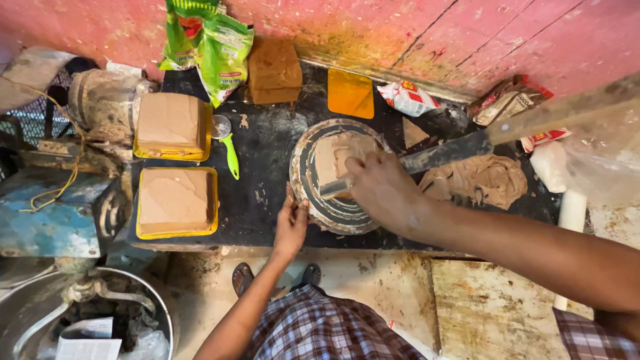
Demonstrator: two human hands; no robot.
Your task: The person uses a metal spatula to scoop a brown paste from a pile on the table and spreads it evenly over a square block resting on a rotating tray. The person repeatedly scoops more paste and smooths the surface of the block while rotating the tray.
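Note:
A round turntable (313, 207) stands on a dark worktop (263, 160). On it sits a pale brown square block (330, 160), part smeared with paste. My right hand (381, 189) reaches over the turntable and grips a flat metal scraper (333, 187) pressed against the block's near side. My left hand (291, 223) rests on the turntable's near left rim, fingers curled on its edge. A heap of brown paste (480, 180) lies right of the turntable.
Two brown square slabs on yellow boards (175, 202) (172, 125) sit at the left, with a green-handled tool (230, 150) beside them. A brown block (274, 70), orange board (351, 93), green packets (207, 40) and a long knife (467, 147) lie behind. Metal bowl (160, 313) below left.

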